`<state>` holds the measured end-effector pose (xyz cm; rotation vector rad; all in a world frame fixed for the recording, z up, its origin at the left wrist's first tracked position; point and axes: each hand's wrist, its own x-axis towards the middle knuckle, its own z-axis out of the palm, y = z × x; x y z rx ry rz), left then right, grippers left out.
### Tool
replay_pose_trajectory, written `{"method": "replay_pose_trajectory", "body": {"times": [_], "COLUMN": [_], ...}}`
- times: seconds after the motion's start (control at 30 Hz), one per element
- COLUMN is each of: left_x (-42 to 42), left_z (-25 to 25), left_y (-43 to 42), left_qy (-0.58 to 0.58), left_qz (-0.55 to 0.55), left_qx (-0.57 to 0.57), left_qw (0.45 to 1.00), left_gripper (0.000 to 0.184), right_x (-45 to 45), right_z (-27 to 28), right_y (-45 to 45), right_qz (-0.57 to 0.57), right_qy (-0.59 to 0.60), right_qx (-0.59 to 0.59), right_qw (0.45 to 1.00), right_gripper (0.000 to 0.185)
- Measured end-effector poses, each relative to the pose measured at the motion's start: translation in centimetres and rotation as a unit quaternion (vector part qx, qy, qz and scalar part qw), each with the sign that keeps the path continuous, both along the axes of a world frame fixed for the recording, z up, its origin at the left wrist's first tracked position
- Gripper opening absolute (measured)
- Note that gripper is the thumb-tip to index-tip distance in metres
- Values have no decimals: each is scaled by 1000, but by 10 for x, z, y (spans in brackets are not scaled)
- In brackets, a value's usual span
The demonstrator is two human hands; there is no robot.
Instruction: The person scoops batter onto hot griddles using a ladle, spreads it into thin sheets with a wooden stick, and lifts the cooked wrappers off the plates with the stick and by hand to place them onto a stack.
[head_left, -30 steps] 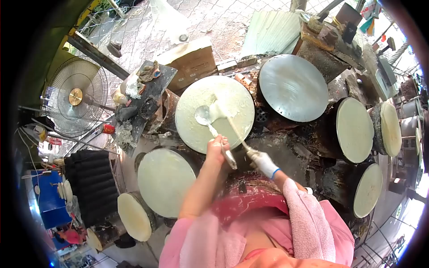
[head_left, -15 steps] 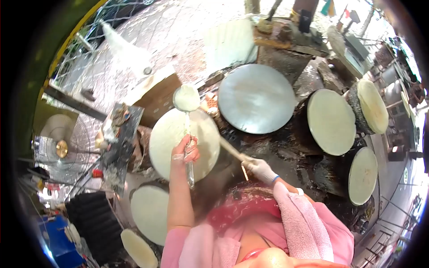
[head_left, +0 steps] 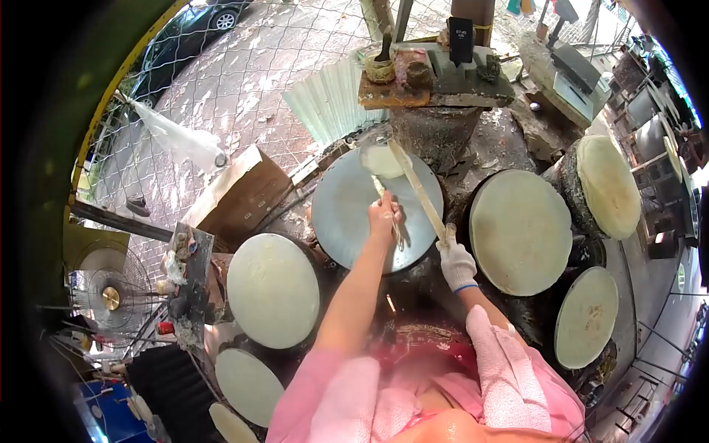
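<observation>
My bare left hand (head_left: 385,217) is wrapped round the handle of a ladle (head_left: 383,161), whose bowl of pale batter is over the far part of a bare grey griddle (head_left: 343,214). In my gloved right hand (head_left: 456,260) is a long flat wooden stick (head_left: 419,188), its far tip beside the ladle bowl. A griddle covered with pale batter (head_left: 273,291) lies to the left. On the right, another round griddle bears a pale sheet (head_left: 521,232).
More round griddles with pale sheets stand at the lower left (head_left: 249,385), lower right (head_left: 587,317) and far right (head_left: 608,186). A cardboard box (head_left: 247,196) and a fan (head_left: 111,297) are on the left. Beyond the grey griddle is a cluttered stand (head_left: 443,92).
The view has swung to the right. The ladle, lifted with batter from the left griddle, is now over the bare grey one, and the stick has moved there too.
</observation>
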<state>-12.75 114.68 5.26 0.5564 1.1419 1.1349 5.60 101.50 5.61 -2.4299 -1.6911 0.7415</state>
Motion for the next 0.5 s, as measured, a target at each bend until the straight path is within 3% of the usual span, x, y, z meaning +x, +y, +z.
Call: {"method": "replay_pose_trajectory", "body": {"times": [0.07,0.13,0.23,0.33,0.37,0.4,0.43,0.5], "left_x": [-4,-20,-56,-109,-127,-157,-169,-182], "left_z": [-19,-21,12,46,41,21,17,32], "left_y": [0,-7,-25,-43,-44,-48,-58,-78], "left_qy": [213,462,489,521,527,425,368,306], "left_qz": [21,57,97,131,172,151,136,116], "left_qx": [42,119,163,209,305,279,260,229], "left_qw": [976,877,852,817,774,848,882,917], "left_gripper": [34,38,41,38,33,23,18,13], "right_x": [5,-3,-29,-32,-29,-19,-17,-33], "right_z": [-4,9,-47,29,37,13,6,-19], "right_y": [0,4,15,24,24,19,19,17], "right_qz": [-25,-58,-121,-67,-57,-69,-130,-111], "right_qy": [65,166,379,198,148,161,226,357], "right_qx": [17,8,9,28,28,108,74,54], "right_qw": [997,984,918,978,987,979,963,926], "right_gripper": [58,53,46,45,45,44,46,44]}}
